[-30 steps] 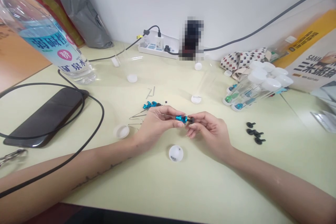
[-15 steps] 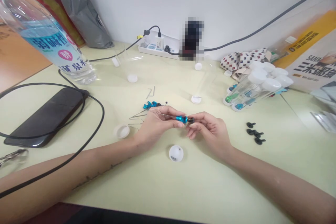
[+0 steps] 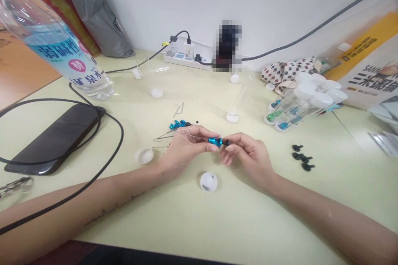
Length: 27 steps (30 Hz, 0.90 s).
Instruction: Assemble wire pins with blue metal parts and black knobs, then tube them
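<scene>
Over table [image 3: 192,223], left hand [image 3: 183,149] and right hand [image 3: 248,155] pinch 1 blue tool [image 3: 214,140] (grips closed).

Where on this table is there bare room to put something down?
Bare table lies at the near edge, between the two forearms below the white cap. Another free patch sits right of the black parts, nearer than the tubes. It is crowded around the left hand and right hand on the blue tool, and by the phone and cable.

The pale table [image 3: 192,223] bears a black phone [image 3: 52,136], water bottle [image 3: 59,45], white cap [image 3: 208,181] and capped tubes [image 3: 304,99].
</scene>
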Available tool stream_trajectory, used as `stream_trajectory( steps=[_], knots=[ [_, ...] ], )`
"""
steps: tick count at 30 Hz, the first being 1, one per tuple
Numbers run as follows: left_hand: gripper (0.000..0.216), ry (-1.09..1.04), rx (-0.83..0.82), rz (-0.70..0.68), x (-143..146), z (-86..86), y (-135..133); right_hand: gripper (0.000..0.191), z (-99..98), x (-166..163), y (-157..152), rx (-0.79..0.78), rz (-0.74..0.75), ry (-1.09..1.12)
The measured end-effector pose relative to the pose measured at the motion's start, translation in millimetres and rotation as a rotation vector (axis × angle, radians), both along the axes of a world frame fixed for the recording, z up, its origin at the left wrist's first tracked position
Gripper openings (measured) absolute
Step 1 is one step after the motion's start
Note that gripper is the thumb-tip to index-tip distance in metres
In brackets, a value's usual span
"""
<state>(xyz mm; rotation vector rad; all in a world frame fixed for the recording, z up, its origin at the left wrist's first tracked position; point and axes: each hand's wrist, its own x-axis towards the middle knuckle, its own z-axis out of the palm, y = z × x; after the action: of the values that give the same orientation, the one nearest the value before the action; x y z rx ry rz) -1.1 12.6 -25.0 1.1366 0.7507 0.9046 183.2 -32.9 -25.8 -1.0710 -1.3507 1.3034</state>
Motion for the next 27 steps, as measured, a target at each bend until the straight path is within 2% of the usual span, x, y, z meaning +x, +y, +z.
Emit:
stream_trajectory(
  steps=[27],
  knots=[
    [0.018, -0.019, 0.027, -0.019, 0.2, 0.1, -0.3, 0.019, -0.6, 0.8, 1.6, -0.043, 0.074, 0.022]
  ],
)
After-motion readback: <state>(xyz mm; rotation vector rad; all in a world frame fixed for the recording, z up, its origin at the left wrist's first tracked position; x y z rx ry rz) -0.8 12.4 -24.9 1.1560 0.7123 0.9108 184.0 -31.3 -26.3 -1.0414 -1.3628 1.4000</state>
